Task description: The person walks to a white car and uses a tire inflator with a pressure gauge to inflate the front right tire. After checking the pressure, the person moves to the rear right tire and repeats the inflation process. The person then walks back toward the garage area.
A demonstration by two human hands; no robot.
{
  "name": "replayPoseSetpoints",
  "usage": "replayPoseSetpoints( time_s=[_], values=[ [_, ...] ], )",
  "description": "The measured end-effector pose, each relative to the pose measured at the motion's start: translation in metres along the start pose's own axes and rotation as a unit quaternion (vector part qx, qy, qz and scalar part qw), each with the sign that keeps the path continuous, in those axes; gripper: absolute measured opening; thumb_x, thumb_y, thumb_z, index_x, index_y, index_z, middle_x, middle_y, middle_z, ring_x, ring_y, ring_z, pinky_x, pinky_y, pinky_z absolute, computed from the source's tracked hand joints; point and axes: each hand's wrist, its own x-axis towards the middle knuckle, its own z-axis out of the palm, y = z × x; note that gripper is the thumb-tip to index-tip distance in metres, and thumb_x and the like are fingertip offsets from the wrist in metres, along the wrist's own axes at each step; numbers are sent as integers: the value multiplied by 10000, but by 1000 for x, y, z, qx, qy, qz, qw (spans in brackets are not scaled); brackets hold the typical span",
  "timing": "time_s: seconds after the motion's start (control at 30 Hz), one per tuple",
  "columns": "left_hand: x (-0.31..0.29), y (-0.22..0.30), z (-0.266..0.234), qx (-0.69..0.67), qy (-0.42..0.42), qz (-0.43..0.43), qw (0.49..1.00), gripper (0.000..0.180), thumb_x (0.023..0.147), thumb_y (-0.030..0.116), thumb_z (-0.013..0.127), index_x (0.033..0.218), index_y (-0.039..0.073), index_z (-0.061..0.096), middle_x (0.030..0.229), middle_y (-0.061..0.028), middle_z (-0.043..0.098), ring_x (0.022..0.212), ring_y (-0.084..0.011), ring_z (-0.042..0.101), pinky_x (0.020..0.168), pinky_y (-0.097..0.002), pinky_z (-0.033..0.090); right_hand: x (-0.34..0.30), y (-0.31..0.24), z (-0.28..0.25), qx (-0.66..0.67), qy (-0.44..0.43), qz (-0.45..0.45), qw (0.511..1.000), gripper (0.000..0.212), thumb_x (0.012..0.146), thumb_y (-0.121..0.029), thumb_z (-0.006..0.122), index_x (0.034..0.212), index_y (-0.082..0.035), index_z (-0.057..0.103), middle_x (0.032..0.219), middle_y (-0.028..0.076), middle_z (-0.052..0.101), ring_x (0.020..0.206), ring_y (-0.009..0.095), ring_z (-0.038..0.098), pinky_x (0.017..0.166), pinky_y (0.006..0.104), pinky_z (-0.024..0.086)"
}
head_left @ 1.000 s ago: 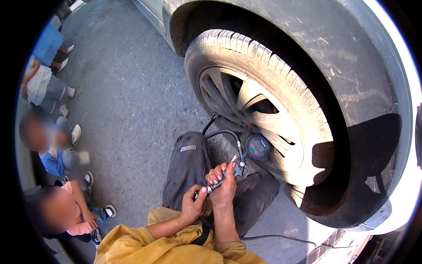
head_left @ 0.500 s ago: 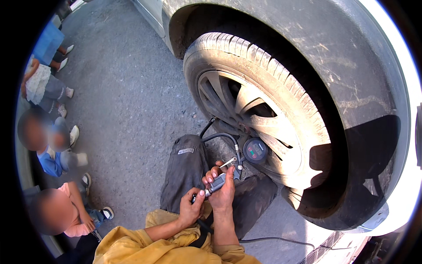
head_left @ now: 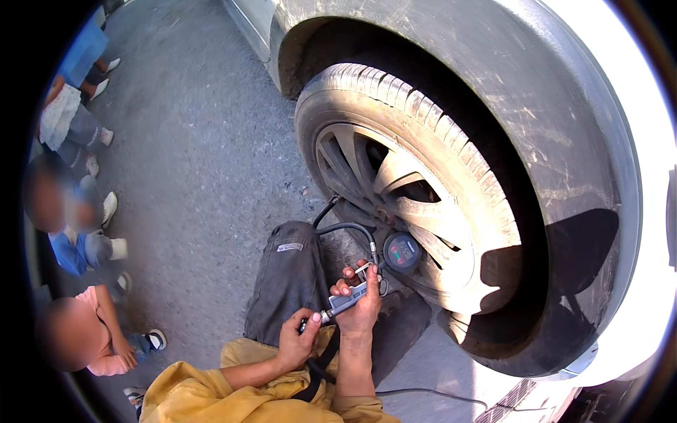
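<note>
My right hand [head_left: 358, 314] is wrapped round a grey tire inflator gun [head_left: 347, 297], its thumb and fingers up near the lever. A round dark digital gauge [head_left: 402, 252] sits at the gun's far end, in front of the wheel. From the gun a short black hose [head_left: 345, 226] loops over to the tire's valve area, ending in a metal-tipped chuck [head_left: 334, 201] by the rim. My left hand [head_left: 297, 338] is closed round the hose coupling [head_left: 324, 317] at the gun's near end. A dirty car tire [head_left: 321, 106] with a dusty alloy rim [head_left: 398, 173] stands just ahead.
A grey car fender [head_left: 458, 42] arches over the wheel. My knee [head_left: 285, 271] in dark trousers is bent beside the hose. A thin air line [head_left: 430, 392] runs along the ground at lower right. Several people, one in a pink shirt [head_left: 106, 321], are at the left on grey asphalt [head_left: 190, 141].
The view has shifted slightly, so the people sit further left. My left hand has drawn a little away from my right, and more of the coupling shows between them.
</note>
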Motion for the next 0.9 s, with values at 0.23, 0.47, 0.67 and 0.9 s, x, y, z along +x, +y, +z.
replayPoseSetpoints(
  time_s=[0.23, 0.47, 0.67, 0.9],
  values=[
    [2, -1, 1, 2, -2, -6, 1000, 258, 986, 293, 579, 856, 75, 536, 537, 43, 440, 408, -44, 385, 361, -235, 284, 4, 2, 0, 1, -6, -10, 1000, 229, 984, -354, 553, 1032, -131, 534, 632, -26, 415, 525, 110, 434, 574, 299, 405],
    [1, 1, 1, -5, -6, -19, 1000, 270, 980, 314, 589, 861, 77, 538, 553, 40, 459, 409, -46, 389, 362, -233, 290, 4, 2, -2, 11, -28, -11, 999, 214, 995, -341, 536, 1042, -132, 542, 629, -27, 403, 519, 104, 420, 581, 296, 398],
    [3, -5, -2, 11, 4, -1, 1000, 283, 980, 314, 588, 849, 68, 538, 555, 37, 460, 413, -46, 386, 365, -235, 293, 5, 4, -4, 29, -48, 0, 998, 208, 1002, -339, 521, 1054, -139, 542, 629, -31, 383, 508, 97, 382, 582, 289, 382],
    [2, -1, 0, 10, -3, -8, 1000, 292, 984, 312, 583, 839, 63, 537, 542, 42, 449, 414, -45, 385, 363, -238, 288, 5, 1, -5, 20, -56, 1, 998, 204, 1008, -340, 507, 1056, -145, 540, 622, -41, 355, 515, 84, 369, 578, 282, 369]
  ],
)
